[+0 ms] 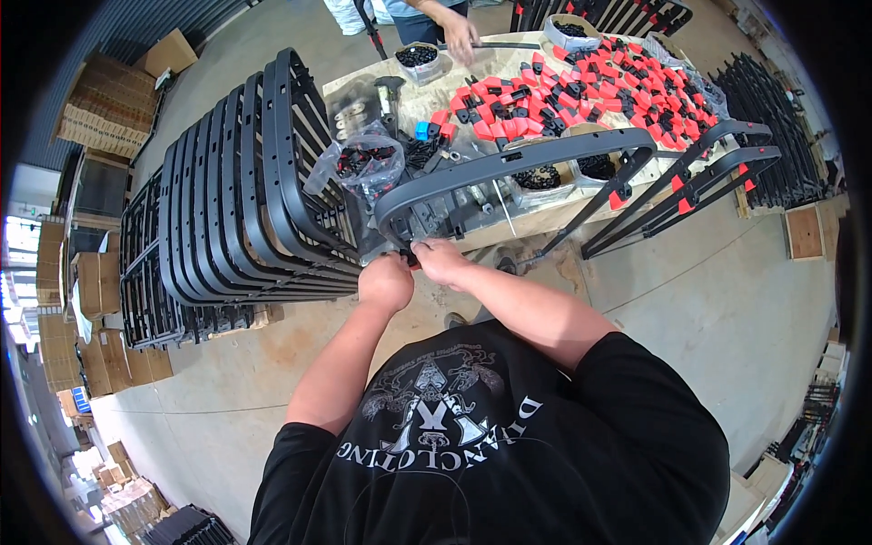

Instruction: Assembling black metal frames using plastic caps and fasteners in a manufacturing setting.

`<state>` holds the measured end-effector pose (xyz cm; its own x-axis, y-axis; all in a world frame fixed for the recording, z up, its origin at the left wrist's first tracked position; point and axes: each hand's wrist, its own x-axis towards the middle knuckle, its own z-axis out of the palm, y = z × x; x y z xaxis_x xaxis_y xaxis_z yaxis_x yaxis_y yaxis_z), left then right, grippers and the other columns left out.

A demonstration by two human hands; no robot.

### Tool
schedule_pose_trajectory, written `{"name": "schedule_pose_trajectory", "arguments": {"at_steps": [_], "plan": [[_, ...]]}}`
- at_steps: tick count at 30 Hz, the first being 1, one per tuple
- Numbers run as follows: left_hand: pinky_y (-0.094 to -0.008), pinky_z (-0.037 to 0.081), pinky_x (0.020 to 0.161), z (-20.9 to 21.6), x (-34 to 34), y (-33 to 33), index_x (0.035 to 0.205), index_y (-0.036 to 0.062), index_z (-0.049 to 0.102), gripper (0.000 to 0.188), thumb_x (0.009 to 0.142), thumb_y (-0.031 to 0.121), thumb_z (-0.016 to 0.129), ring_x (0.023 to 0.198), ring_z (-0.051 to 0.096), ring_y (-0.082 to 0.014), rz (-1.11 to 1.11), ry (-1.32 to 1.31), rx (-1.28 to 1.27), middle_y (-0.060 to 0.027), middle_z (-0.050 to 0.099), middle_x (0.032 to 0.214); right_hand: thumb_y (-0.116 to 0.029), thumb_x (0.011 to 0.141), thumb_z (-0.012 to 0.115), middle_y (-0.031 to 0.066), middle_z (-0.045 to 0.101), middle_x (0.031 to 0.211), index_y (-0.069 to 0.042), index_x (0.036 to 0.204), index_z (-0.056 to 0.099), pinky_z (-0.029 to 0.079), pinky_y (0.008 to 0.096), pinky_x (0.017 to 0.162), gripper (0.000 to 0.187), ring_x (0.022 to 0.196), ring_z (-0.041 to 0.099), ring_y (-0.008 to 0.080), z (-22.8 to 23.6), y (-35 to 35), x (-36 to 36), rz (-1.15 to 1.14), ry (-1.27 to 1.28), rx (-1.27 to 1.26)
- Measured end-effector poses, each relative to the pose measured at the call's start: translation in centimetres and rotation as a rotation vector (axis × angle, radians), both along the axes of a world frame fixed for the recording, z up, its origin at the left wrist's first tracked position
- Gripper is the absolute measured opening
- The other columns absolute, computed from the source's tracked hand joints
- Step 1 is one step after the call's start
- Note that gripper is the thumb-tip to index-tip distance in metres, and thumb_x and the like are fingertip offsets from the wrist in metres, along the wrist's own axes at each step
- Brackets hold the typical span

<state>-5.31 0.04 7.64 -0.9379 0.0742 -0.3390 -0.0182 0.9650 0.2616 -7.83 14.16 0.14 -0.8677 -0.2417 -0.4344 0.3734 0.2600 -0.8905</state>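
A black metal frame (509,161) with rounded corners stands in front of me, leaning at the near edge of the workbench. My left hand (387,282) is closed at the frame's near left leg. Right beside it, my right hand (440,262) closes round the same leg, the two hands almost touching. A bit of red and black shows between my fingers; most of that small part is hidden. Past the hands, a clear plastic bag (363,156) of small dark and red parts lies on the bench among loose tools.
Many red-and-black plastic pieces (581,91) cover the bench (481,238), along with tubs of small black parts (418,60). Several black frames (232,182) stand stacked at left; others (699,182) lean at right. Across the bench a co-worker's hand (460,38) reaches in.
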Motion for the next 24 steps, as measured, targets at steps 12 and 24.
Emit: {"name": "schedule_pose_trajectory", "arguments": {"at_steps": [12,24], "plan": [[-0.0512,0.053,0.087,0.2,0.0,0.3,0.098,-0.0004,0.068,0.038,0.103,0.029,0.044,0.096,0.068,-0.0420,-0.005,0.005,-0.011,-0.0263,0.071,0.100,-0.035,0.102,0.044,0.0270,0.068,0.113,0.003,0.114,0.066,0.049,0.0492,0.094,0.046,0.108,0.064,0.0442,2.8,0.4,-0.5,0.081,-0.156,0.114],[-0.0494,0.054,0.086,0.5,-0.2,0.6,0.095,0.0023,0.071,0.038,0.102,0.028,0.044,0.095,0.069,-0.0401,-0.029,-0.011,-0.042,-0.0230,0.072,0.102,-0.036,0.102,0.048,0.0314,0.065,0.112,0.007,0.110,0.064,0.050,0.0512,0.090,0.046,0.103,0.064,0.0473,3.2,0.6,-1.6,-0.120,-0.162,0.215]]}}
